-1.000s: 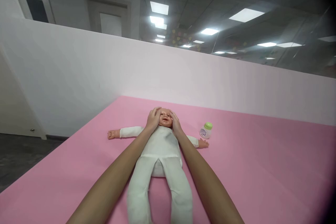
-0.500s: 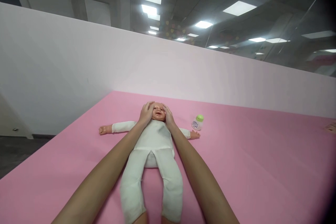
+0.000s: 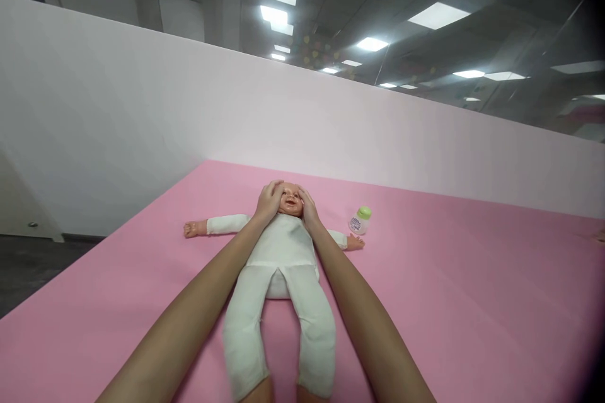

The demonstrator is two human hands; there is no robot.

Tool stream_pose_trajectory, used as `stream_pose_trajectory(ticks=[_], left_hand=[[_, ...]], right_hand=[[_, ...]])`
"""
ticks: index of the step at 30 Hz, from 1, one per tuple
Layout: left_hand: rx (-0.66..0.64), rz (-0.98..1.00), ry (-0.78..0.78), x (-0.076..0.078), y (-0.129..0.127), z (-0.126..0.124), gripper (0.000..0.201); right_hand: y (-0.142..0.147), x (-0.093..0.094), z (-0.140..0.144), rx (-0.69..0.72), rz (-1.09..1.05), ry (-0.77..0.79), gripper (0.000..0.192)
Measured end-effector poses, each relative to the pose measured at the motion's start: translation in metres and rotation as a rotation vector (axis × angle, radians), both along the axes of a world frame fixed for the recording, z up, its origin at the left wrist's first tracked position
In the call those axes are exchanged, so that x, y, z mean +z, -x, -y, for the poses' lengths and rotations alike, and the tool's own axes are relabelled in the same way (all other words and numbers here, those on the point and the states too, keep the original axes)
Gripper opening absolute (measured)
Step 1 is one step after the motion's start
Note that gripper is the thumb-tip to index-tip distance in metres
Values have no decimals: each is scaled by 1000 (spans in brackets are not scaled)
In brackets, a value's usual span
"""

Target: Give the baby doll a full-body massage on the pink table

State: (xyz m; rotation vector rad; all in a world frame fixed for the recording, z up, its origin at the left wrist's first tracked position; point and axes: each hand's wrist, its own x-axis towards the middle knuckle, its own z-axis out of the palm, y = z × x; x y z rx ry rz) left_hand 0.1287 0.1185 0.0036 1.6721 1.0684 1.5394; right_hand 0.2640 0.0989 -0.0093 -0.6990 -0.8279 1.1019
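Since the earlier frames the hands have kept their hold on the doll's head and the doll has not shifted on the mat; only the view has drifted slightly, so everything sits a little further right and higher than half a second ago. The doll (image 3: 283,252) lies on its back near the middle of the pink mat (image 3: 472,302), its long axis running from the near edge toward the far edge, head pointing at the white partition wall (image 3: 142,119) and legs toward the person. Its arms stretch out sideways, one toward the left edge, one toward the right. The left hand (image 3: 268,200) cups the left side of the head, fingers curled over the crown; the right hand (image 3: 308,208) presses flat against the other side, so both are closed on the head with the face showing between them. A small bottle with a green cap (image 3: 360,220) lies just beyond the doll's right-pointing hand, apart from it.
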Motion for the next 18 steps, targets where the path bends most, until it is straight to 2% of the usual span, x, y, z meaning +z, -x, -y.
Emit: stream_pose_trajectory(ticks=[8,13,18], left_hand=[[-3,1,0,0,-2,9,30],[9,0,-19,-1,-5,12,30],[-36,0,-3,1,-4,10,31]], right_hand=[[-5,-14,-4,-38,43,-42,33],[-7,-10,3,-16,13,-5,34],[-8,-6,8,-24,-21,25,32]])
